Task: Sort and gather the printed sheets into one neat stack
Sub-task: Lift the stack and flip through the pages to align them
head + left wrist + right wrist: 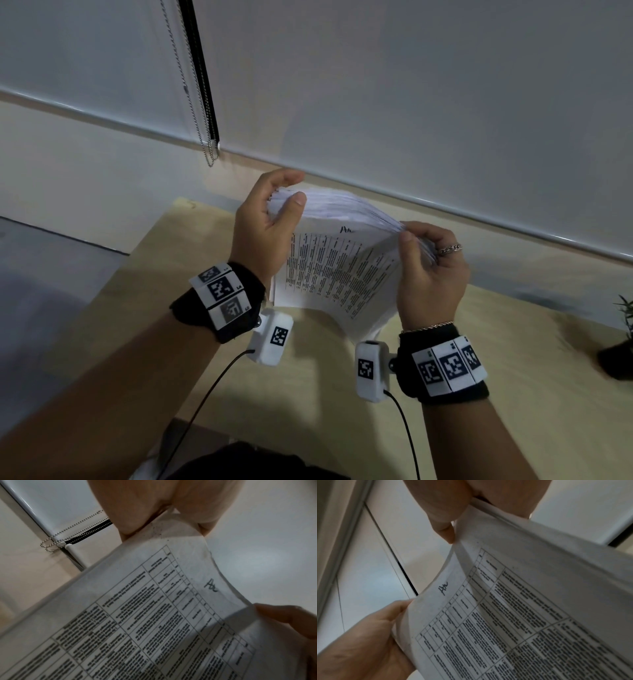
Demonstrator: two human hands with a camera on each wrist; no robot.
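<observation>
A thick stack of printed sheets (337,263) is held upright above the wooden table (479,342), its top edge fanned and bent. My left hand (270,222) grips the stack's upper left corner, thumb on the front. My right hand (428,267) grips the upper right corner, thumb on the front sheet. The front sheet carries a printed table and a handwritten mark near the top. In the left wrist view the printed sheets (154,615) fill the frame under my left hand (163,513). The right wrist view shows the sheets (522,608) pinched by my right hand (447,520).
A potted plant (620,349) stands at the table's right edge. Roller blinds with a hanging bead chain (202,137) cover the window behind the table. Cables run from the wrist cameras toward me.
</observation>
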